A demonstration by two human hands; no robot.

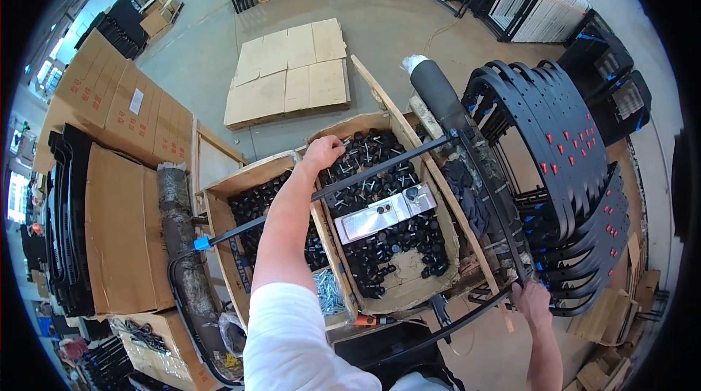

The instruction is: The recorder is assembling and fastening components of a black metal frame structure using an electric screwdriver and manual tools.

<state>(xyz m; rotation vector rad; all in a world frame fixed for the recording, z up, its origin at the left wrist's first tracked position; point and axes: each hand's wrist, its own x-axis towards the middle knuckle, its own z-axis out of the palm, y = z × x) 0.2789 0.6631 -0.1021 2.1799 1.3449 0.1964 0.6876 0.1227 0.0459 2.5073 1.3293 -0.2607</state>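
Note:
My left hand (325, 151) reaches over the far end of an open carton (447, 274) full of black knob-headed bolts (372, 144). Its fingers are curled down among the bolts; what they hold, if anything, is hidden. On the right, my right hand (533, 300) is closed round a bent black metal tube frame (380, 167). One bar of this frame slants across the cartons, passing by my left forearm, and ends in a blue cap (202, 243). A shiny metal plate (376, 217) with a few knobs on it lies on the bolts.
A neighbouring carton (219, 205) holds more black knobs, with silver screws (328, 292) at its near end. Right stand stacked curved black panels (562, 143) with red pieces. Left are large cardboard boxes (109, 102). Flattened cardboard (288, 73) lies on the floor ahead. An orange-handled tool (365, 320) is near me.

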